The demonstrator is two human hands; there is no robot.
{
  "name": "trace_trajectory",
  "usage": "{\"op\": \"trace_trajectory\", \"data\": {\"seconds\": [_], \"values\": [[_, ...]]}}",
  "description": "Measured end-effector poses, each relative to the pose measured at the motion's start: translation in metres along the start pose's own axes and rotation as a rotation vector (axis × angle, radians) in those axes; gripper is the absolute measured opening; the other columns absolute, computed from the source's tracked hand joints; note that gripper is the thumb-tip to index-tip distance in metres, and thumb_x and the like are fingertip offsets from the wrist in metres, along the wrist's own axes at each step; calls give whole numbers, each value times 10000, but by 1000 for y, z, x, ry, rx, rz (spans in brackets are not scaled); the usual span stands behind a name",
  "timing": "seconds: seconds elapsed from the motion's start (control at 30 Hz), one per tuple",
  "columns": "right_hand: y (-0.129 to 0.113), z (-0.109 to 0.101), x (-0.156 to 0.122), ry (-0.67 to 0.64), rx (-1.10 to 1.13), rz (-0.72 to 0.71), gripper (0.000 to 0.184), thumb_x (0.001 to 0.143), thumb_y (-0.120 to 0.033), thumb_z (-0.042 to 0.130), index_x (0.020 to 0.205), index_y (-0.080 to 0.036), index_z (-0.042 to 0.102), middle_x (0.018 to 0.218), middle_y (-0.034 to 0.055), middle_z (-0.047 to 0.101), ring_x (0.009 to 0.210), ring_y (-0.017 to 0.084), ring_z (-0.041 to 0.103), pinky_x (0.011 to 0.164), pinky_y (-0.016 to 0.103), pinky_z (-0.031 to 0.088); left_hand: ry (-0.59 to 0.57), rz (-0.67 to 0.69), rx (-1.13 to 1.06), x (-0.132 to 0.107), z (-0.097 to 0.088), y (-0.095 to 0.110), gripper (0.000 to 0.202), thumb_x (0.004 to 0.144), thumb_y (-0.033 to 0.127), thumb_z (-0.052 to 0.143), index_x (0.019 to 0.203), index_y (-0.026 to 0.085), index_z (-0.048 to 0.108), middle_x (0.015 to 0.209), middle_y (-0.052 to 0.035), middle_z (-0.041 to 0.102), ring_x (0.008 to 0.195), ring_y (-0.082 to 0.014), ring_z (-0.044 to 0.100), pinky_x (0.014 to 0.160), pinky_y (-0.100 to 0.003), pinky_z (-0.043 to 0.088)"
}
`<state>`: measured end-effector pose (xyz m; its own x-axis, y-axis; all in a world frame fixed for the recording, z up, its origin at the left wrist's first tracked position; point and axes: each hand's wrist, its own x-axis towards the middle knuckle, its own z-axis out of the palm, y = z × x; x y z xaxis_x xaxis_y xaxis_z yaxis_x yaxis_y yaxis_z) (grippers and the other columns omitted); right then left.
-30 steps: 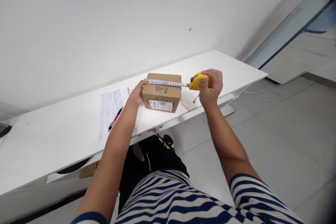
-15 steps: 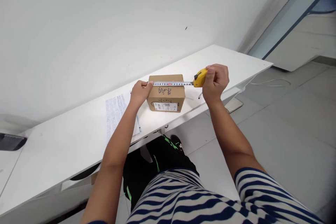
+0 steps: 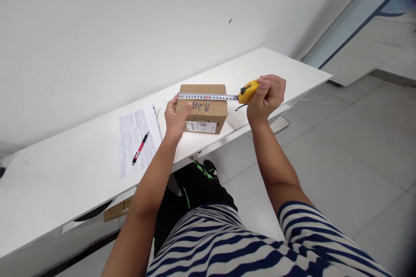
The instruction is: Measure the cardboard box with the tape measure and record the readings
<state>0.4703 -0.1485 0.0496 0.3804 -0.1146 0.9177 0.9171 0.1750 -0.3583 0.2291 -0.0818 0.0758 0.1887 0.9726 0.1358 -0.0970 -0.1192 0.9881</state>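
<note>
A small brown cardboard box (image 3: 208, 114) with handwriting and a white label sits near the front edge of a white desk (image 3: 81, 164). My left hand (image 3: 176, 113) grips the box's left end and pins the tip of a white measuring tape blade (image 3: 208, 97) there. The blade runs across the box's top to a yellow tape measure case (image 3: 248, 91), which my right hand (image 3: 268, 95) holds closed just right of the box, above the desk.
A printed sheet of paper (image 3: 134, 138) lies left of the box with a red pen (image 3: 139, 148) on it. A white wall stands behind the desk. Grey floor, a cable (image 3: 320, 99) and a dark-framed glass panel lie to the right.
My left hand has slid from the box's top left corner down onto its front left side. The tape stays stretched over the box; my head view has shifted slightly.
</note>
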Motion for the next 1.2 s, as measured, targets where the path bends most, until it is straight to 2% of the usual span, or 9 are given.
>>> {"op": "trace_trajectory", "data": {"seconds": [0.1,0.2,0.4,0.5,0.87,0.93,1.03,1.1,1.2], "values": [[-10,6,-2,-10,23,-10,322,1086,-432,425,959,-269,673,928,82,662,911,208,680,785,449,640,9,2,-6,1,1,-1,646,796,358,847,1367,198,591,1496,-165,618,1402,-287,588,1143,-389,523],[-16,15,-7,-73,10,50,441,1083,-529,360,967,-249,680,945,74,636,960,243,711,818,516,635,5,1,-14,2,1,-3,661,789,369,852,1372,199,590,1495,-163,617,1390,-284,600,1144,-386,525],[-4,23,-19,-197,132,202,547,1064,-620,278,1068,-241,673,1100,94,590,1172,299,667,944,604,582,23,-7,-78,2,2,-5,648,763,358,870,1339,204,616,1443,-152,647,1362,-280,621,1159,-410,512],[2,23,-22,-220,182,222,527,1062,-615,285,1097,-249,663,1144,106,566,1236,325,631,952,613,569,23,-12,-97,1,3,-5,640,755,348,881,1326,209,628,1431,-146,653,1370,-283,614,1160,-409,509],[0,18,-19,-278,123,206,479,1066,-547,265,1145,-260,640,1125,120,582,1227,340,632,1011,661,522,24,-6,-77,0,2,-5,634,773,339,872,1329,206,598,1441,-149,653,1352,-266,626,1138,-382,523],[-5,11,-13,-321,97,190,432,1061,-517,298,1157,-266,636,1144,122,602,1256,345,617,1051,687,488,34,-1,-62,0,3,-5,622,787,326,859,1334,202,589,1442,-152,649,1357,-263,621,1138,-377,521],[-19,0,-3,-449,-31,155,351,1006,-527,476,1209,-273,606,1257,134,605,1367,388,530,1131,767,370,42,17,-31,-2,2,-6,597,808,331,843,1334,211,589,1440,-141,648,1385,-264,597,1147,-373,511],[-31,-5,4,-549,-135,155,417,933,-542,613,1240,-263,571,1360,154,568,1398,419,484,1154,805,302,41,32,-11,-2,2,-6,578,819,336,834,1331,215,595,1438,-137,648,1394,-267,588,1153,-376,505],[-46,-6,9,-659,-207,189,456,900,-500,661,1254,-244,532,1408,184,532,1367,421,484,1125,764,374,39,42,-1,-2,1,-7,557,828,321,824,1325,214,597,1426,-136,660,1366,-260,610,1153,-380,505]]}}
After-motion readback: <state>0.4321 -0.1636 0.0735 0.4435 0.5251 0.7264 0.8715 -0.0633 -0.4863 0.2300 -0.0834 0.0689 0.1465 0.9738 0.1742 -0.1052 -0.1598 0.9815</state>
